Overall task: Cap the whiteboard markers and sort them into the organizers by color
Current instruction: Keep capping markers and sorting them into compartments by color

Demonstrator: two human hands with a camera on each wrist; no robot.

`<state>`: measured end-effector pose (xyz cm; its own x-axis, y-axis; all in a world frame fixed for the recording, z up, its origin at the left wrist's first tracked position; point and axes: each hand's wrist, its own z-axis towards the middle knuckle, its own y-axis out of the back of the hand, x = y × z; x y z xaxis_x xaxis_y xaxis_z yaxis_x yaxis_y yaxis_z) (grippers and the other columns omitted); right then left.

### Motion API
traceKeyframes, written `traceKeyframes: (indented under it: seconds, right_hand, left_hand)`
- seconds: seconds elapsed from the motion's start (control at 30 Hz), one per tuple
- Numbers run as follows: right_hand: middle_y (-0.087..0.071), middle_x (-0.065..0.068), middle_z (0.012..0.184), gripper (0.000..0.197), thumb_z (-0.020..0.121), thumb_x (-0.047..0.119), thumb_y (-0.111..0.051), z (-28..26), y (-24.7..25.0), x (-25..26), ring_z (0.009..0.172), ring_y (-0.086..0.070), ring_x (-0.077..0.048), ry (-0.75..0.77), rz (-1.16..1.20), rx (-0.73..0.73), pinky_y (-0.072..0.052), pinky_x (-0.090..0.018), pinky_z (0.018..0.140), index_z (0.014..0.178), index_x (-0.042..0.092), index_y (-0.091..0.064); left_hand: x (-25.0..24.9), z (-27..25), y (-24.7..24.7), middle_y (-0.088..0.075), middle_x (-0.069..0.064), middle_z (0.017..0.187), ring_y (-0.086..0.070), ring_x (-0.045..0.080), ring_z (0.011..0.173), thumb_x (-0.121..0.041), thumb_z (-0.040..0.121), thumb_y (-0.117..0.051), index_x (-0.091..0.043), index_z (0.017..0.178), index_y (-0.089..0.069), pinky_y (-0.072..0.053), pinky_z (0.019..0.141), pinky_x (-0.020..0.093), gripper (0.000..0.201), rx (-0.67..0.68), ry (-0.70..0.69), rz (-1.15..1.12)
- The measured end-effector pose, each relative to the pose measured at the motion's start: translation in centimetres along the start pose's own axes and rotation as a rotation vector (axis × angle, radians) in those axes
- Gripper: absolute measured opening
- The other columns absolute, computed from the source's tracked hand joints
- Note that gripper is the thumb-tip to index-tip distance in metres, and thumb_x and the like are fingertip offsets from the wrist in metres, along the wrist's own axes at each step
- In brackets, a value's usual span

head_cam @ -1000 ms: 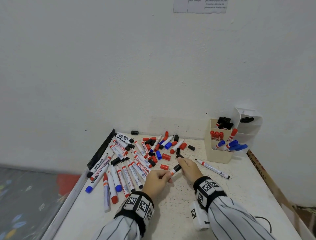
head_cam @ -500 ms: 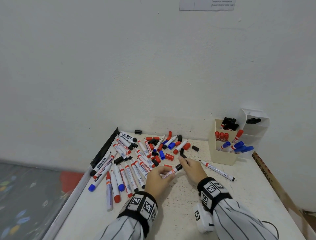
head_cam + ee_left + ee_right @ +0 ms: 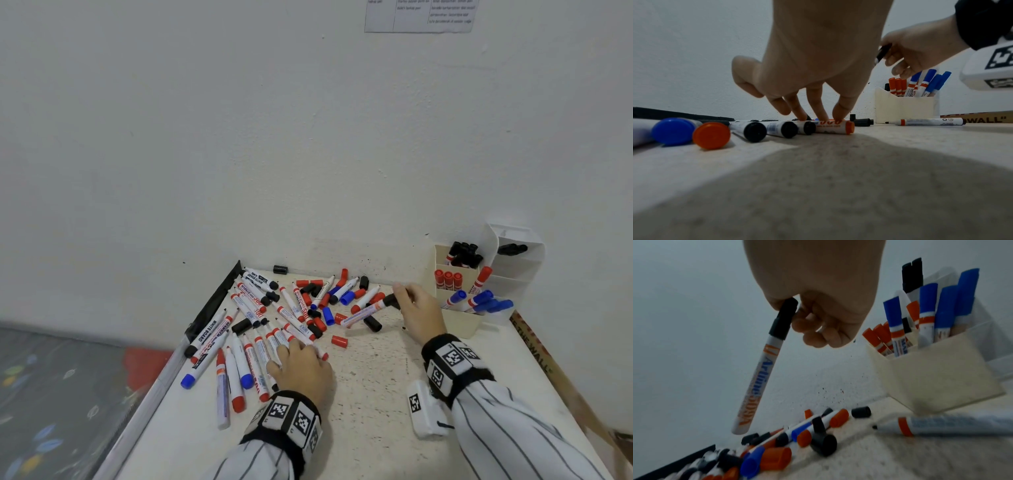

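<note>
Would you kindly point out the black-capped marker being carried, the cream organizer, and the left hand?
black-capped marker (image 3: pixel 764 363): right wrist view, white barrel.
cream organizer (image 3: pixel 460 323): head view, front wall.
left hand (image 3: pixel 303 371): head view, back of hand.

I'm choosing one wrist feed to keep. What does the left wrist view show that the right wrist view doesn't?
Only the left wrist view shows the left hand with fingertips on a red-ended marker. Only the right wrist view shows the right hand's black-capped marker in full, with its label. Both show the cream organizer and the uncapped marker lying by it.
</note>
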<state>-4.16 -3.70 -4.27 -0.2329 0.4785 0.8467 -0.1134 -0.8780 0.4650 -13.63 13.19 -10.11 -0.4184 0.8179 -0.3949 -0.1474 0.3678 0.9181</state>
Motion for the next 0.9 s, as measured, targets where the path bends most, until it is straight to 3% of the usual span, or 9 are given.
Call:
traceKeyframes:
  seconds: [0.13, 0.17, 0.23, 0.33, 0.47, 0.57, 0.63, 0.8, 0.9]
  right_hand:
    - [-0.059, -0.011, 0.077, 0.019, 0.094, 0.03, -0.046, 1.0, 1.5, 1.6, 0.061, -0.052, -0.021, 0.134, 0.036, -0.125, -0.046, -0.03, 0.057, 0.08, 0.019, -0.051]
    - [-0.059, -0.011, 0.078, 0.016, 0.095, 0.026, -0.046, 1.3, 2.1, 2.1, 0.06, -0.053, -0.02, 0.171, 0.051, -0.157, -0.047, -0.022, 0.053, 0.085, 0.015, -0.052]
    - [-0.059, -0.005, 0.078, 0.013, 0.096, 0.02, -0.044, 1.9, 3.5, 3.1, 0.058, -0.056, -0.008, 0.23, 0.107, -0.203, -0.043, -0.01, 0.049, 0.093, 0.011, -0.052]
    - [-0.06, 0.0, 0.083, 0.011, 0.097, 0.017, -0.042, 3.1, 6.4, 4.0, 0.062, -0.057, 0.004, 0.292, 0.147, -0.333, -0.045, -0.012, 0.058, 0.099, 0.012, -0.051]
    - [-0.057, -0.009, 0.092, 0.02, 0.097, 0.015, -0.04, 4.3, 11.4, 4.3, 0.078, -0.055, -0.019, 0.369, 0.084, -0.569, -0.046, -0.023, 0.07, 0.11, 0.002, -0.048]
    - [-0.053, -0.011, 0.093, 0.025, 0.096, 0.014, -0.038, 4.7, 15.1, 3.8, 0.077, -0.053, -0.019, 0.419, 0.038, -0.743, -0.043, -0.017, 0.068, 0.11, -0.005, -0.046]
    - [-0.052, -0.015, 0.095, 0.027, 0.095, 0.014, -0.036, 5.0, 17.0, 3.0, 0.08, -0.052, -0.021, 0.417, 0.009, -0.818, -0.043, -0.024, 0.07, 0.11, -0.007, -0.045]
    - [-0.051, -0.029, 0.107, 0.023, 0.096, 0.009, -0.039, 5.0, 18.4, 0.7, 0.091, -0.054, -0.033, 0.347, -0.155, -0.753, -0.031, -0.016, 0.076, 0.108, -0.008, -0.048]
    - [-0.045, -0.027, 0.115, 0.021, 0.096, 0.008, -0.04, 5.3, 18.0, -0.9, 0.093, -0.054, -0.032, 0.278, -0.233, -0.657, -0.038, -0.025, 0.085, 0.109, -0.006, -0.05]
  left_hand:
    - [0.2, 0.0, -0.3, -0.049, -0.006, 0.121, -0.038, 0.017, 0.118, -0.038, 0.089, -0.048, -0.029, 0.113, -0.055, -0.029, 0.102, 0.042, 0.027, -0.013, 0.027, -0.03]
    - [0.3, 0.1, -0.2, -0.05, -0.005, 0.119, -0.041, 0.017, 0.116, -0.037, 0.089, -0.047, -0.028, 0.113, -0.055, -0.029, 0.101, 0.042, 0.027, -0.005, 0.03, -0.034]
    - [0.3, 0.2, 0.0, -0.053, -0.006, 0.115, -0.044, 0.015, 0.113, -0.039, 0.091, -0.045, -0.029, 0.112, -0.055, -0.028, 0.103, 0.042, 0.026, 0.04, 0.031, -0.012]
    - [0.1, 0.2, 0.1, -0.059, -0.01, 0.106, -0.051, 0.011, 0.105, -0.043, 0.092, -0.044, -0.03, 0.107, -0.057, -0.025, 0.103, 0.042, 0.023, 0.115, -0.001, -0.035]
    - [0.1, 0.2, 0.5, -0.061, -0.013, 0.102, -0.054, 0.01, 0.099, -0.048, 0.092, -0.042, -0.034, 0.106, -0.057, -0.026, 0.1, 0.04, 0.025, 0.115, -0.028, 0.012]
    - [0.0, 0.0, 0.8, -0.062, -0.012, 0.103, -0.055, 0.01, 0.099, -0.049, 0.092, -0.039, -0.034, 0.109, -0.055, -0.026, 0.099, 0.041, 0.028, 0.134, -0.061, 0.067]
    - [0.0, -0.1, 1.1, -0.063, -0.012, 0.102, -0.055, 0.011, 0.099, -0.05, 0.093, -0.037, -0.033, 0.109, -0.055, -0.025, 0.099, 0.042, 0.029, 0.134, -0.074, 0.085]
    - [0.0, -0.2, 1.2, -0.063, -0.011, 0.108, -0.057, 0.012, 0.103, -0.05, 0.093, -0.035, -0.03, 0.116, -0.053, -0.02, 0.104, 0.048, 0.035, 0.16, -0.109, 0.216]
    - [0.1, -0.1, 1.1, -0.063, -0.012, 0.106, -0.058, 0.01, 0.101, -0.051, 0.093, -0.036, -0.03, 0.116, -0.054, -0.019, 0.106, 0.049, 0.036, 0.16, -0.089, 0.221]
